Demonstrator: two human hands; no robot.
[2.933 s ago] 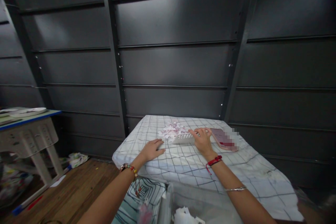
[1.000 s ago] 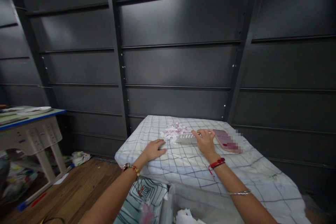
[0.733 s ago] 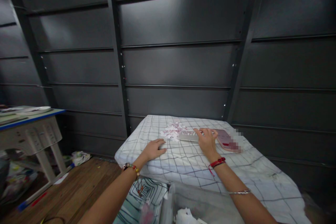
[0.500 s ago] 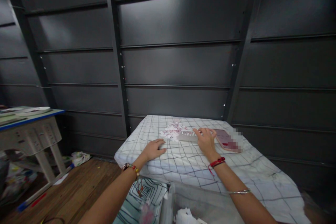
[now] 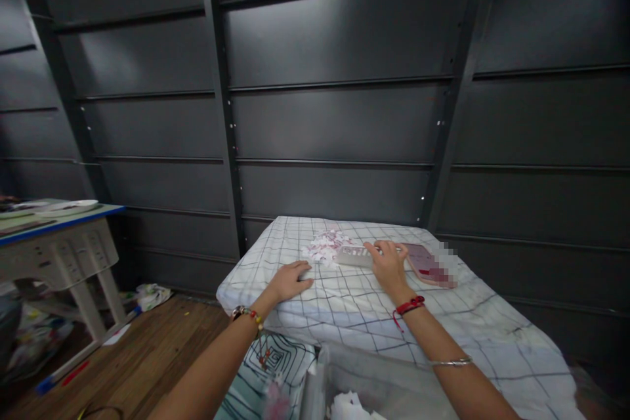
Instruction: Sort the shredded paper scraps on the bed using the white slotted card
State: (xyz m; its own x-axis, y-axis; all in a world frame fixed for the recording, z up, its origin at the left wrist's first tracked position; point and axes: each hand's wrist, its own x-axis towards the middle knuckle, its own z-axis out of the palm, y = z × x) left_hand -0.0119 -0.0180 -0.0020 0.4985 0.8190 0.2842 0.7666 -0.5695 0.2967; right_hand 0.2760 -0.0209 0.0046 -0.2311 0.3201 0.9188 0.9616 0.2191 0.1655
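Note:
My left hand (image 5: 291, 281) lies on a white checked cloth (image 5: 339, 307), fingers stretched out and nothing in them. Its fingertips point toward a heap of small white and pinkish paper pieces (image 5: 325, 247). My right hand (image 5: 390, 267) is closed over the right part of a long, low white box (image 5: 355, 257) with a row of compartments along its top. The hand hides that end of the box. Just right of it lies a flat pinkish tablet-like item (image 5: 422, 262), partly blurred out.
Below the cloth's front edge stands a translucent plastic bin (image 5: 384, 364) with white paper pieces (image 5: 347, 407) inside. Left of it is a patterned fabric (image 5: 283, 357). A blue-edged table (image 5: 59, 230) stands at left. A dark panelled wall (image 5: 329, 125) rises behind.
The whole view has shifted very slightly. Both hands, the box and the paper heap keep their places relative to one another.

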